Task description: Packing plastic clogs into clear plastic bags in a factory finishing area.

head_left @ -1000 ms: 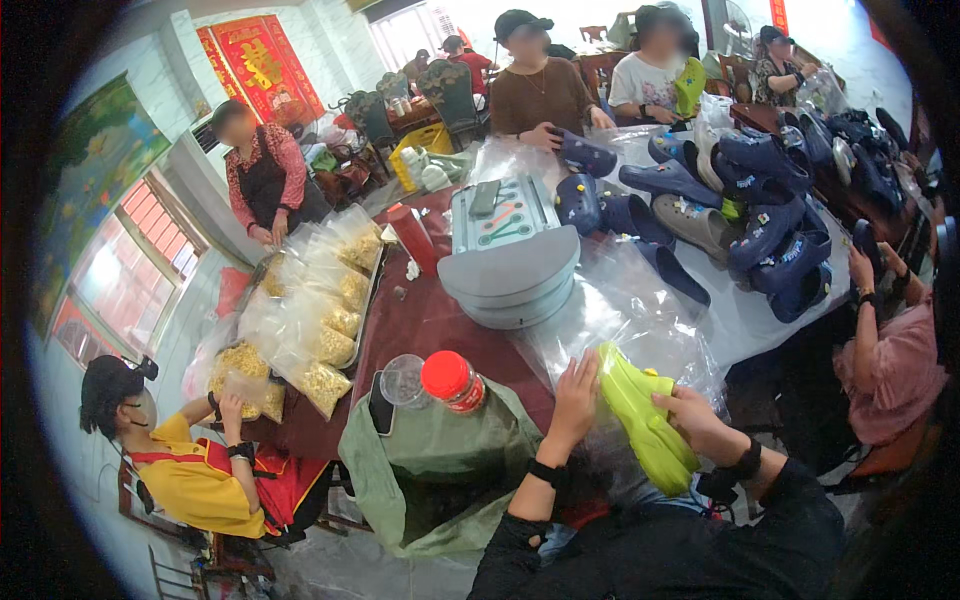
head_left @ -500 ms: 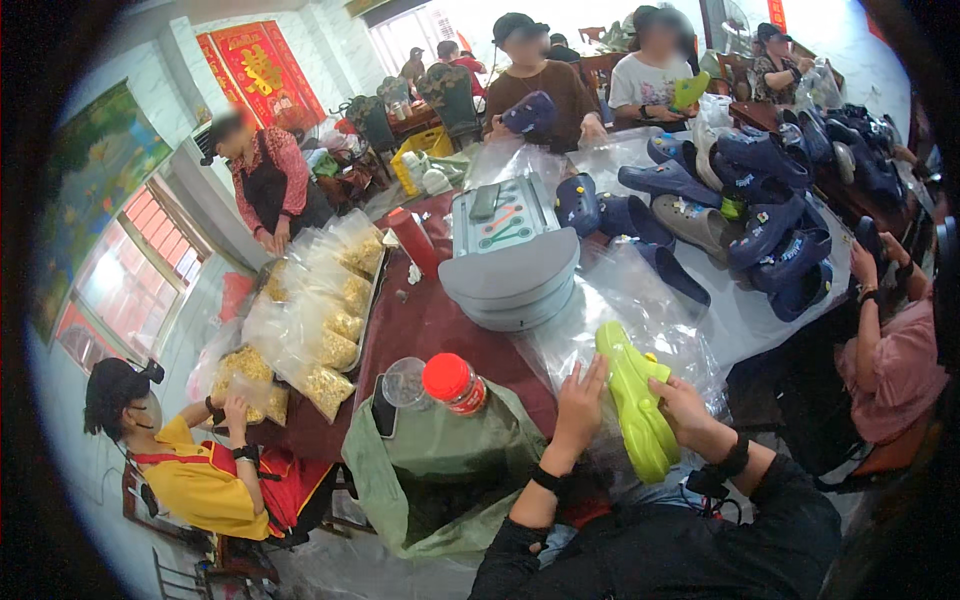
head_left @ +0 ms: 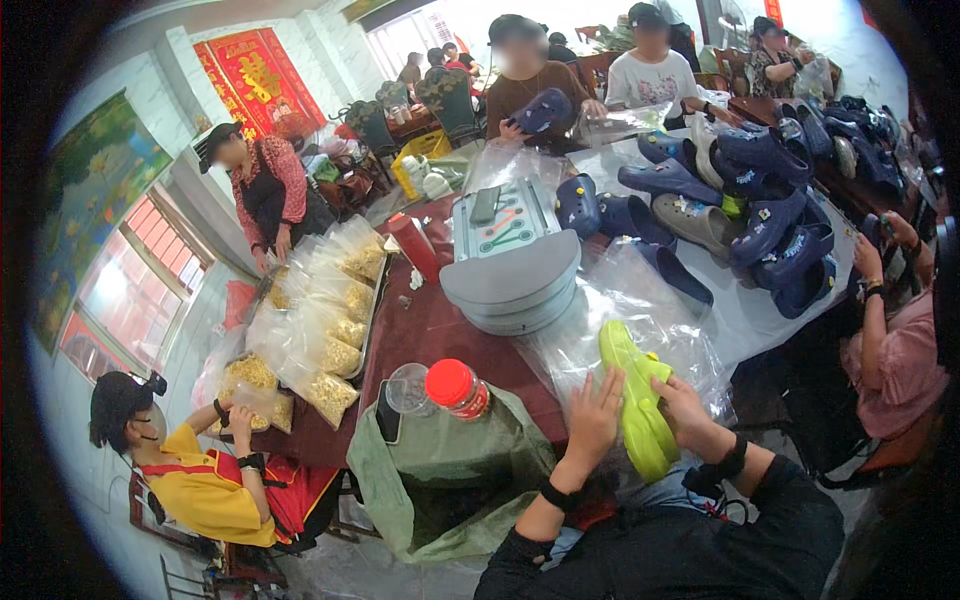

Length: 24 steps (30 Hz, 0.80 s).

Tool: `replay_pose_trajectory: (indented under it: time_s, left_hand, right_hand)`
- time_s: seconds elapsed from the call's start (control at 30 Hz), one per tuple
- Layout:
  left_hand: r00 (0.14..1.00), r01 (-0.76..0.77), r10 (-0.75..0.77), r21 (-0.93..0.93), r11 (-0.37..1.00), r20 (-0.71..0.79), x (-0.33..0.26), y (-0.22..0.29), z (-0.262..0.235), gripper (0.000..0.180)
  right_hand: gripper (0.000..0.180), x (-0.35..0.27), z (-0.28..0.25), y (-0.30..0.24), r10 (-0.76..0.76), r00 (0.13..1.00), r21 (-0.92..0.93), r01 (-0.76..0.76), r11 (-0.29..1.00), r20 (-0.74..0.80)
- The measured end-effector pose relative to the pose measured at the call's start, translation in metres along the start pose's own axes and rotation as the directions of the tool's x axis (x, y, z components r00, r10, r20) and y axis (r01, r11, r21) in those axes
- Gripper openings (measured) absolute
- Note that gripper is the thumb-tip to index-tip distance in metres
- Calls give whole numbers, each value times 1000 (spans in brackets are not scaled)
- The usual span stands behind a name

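A lime-green clog [head_left: 640, 410] is held up before me, tilted, its toe pointing away. My right hand [head_left: 690, 415] grips it from the right side near the strap. Along its left side lies my left hand [head_left: 594, 418], fingers stretched out flat; it seems to touch the clog, though the contact is partly hidden. Beneath and beyond the clog, clear plastic bags [head_left: 640, 300] spread over the table's edge. My forearms come up from the lower edge, with a black band at each wrist.
Grey stacked trays [head_left: 512, 285] stand ahead, with navy clogs [head_left: 770, 240] piled to the right. A red-lidded jar [head_left: 457, 388], a clear cup [head_left: 410, 388] and a phone [head_left: 388, 420] sit left on green cloth [head_left: 450, 480]. Filled bags [head_left: 325, 350] lie farther left. Several people work around.
My left hand has slid slightly down along the clog's side; the right keeps its grip. Across the table, a person's green clog is no longer in view, and another person has turned a navy clog.
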<state>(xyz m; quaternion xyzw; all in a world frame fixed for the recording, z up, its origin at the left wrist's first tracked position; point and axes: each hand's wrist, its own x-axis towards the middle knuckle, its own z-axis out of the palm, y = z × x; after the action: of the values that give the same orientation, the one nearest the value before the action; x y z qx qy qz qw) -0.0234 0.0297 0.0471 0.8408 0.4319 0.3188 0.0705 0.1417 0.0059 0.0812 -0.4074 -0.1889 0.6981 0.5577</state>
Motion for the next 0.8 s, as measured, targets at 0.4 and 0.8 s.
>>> replay_pose_trajectory:
  time_s: [0.4,0.8]
  left_hand:
    - [999,-47,47,-8,999,-24,-6,15,-7,54]
    - [989,-141,134,-113,983,-69,-3,34,-16,53]
  right_hand:
    - [26,-5,4,0,-47,999,-126,46,991,-5]
    - [32,-9,-14,1,-51,993,170,32,985,111]
